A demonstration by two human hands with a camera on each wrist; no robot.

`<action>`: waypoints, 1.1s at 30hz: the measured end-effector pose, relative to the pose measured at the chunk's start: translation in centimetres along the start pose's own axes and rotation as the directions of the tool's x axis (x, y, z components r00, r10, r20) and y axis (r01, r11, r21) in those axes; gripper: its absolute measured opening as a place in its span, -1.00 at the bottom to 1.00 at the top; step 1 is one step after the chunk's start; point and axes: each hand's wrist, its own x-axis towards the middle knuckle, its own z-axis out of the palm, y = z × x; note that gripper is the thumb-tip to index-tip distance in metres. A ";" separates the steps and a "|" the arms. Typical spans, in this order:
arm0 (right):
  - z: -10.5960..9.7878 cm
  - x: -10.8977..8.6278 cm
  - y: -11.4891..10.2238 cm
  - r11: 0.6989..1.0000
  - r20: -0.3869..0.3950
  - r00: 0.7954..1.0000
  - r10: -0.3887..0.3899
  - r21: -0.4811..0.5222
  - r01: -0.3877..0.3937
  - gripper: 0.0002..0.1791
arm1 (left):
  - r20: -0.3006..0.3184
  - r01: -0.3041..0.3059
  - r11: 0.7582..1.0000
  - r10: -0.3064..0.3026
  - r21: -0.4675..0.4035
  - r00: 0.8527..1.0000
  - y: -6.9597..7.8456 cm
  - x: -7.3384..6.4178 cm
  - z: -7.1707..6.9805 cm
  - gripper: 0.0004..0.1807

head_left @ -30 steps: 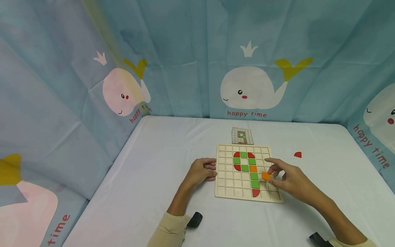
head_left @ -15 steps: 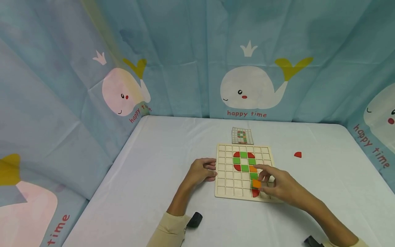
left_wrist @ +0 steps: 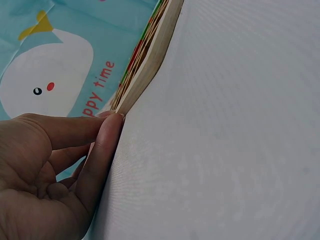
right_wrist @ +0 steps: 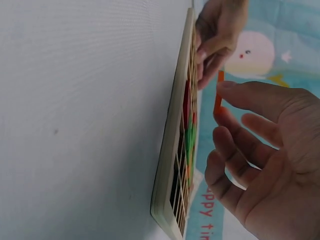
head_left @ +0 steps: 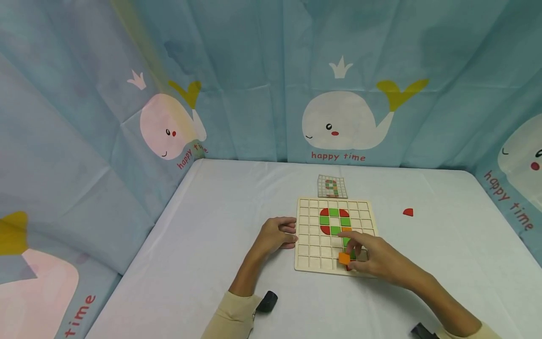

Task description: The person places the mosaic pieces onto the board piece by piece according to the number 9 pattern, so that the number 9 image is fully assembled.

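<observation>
In the head view, a light wooden grid board (head_left: 311, 261) lies on the table. Green, red and orange tiles (head_left: 334, 213) sit in its squares, forming a shape like a 9. My right hand (head_left: 381, 259) pinches a square orange tile (head_left: 344, 258) between thumb and finger. The right wrist view shows this orange tile (right_wrist: 219, 95) edge-on, raised off the board's face. Below it, a red tile and part of the green column are partly covered. My left hand (head_left: 273, 235) rests at the board's left edge, thumb and fingertips touching it; in the left wrist view the thumb (left_wrist: 102, 155) meets that edge.
A small pattern card (head_left: 332, 187) with a matching 9 lies just behind the board. One loose red quarter-round tile (head_left: 408, 212) lies to the board's right. The table has a white cloth (head_left: 237, 197), with a blue whale-print curtain (head_left: 245, 94) behind.
My right hand has moved left and toward me with the orange tile, from the board's right part to over the lower end of the tile column. My left hand stays put.
</observation>
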 end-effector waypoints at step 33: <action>1.1 1.1 -0.6 0.997 0.102 0.993 0.058 -0.054 -0.052 -0.32 | -0.001 -0.011 1.000 0.011 0.004 1.000 -0.3 0.1 -0.1 -0.37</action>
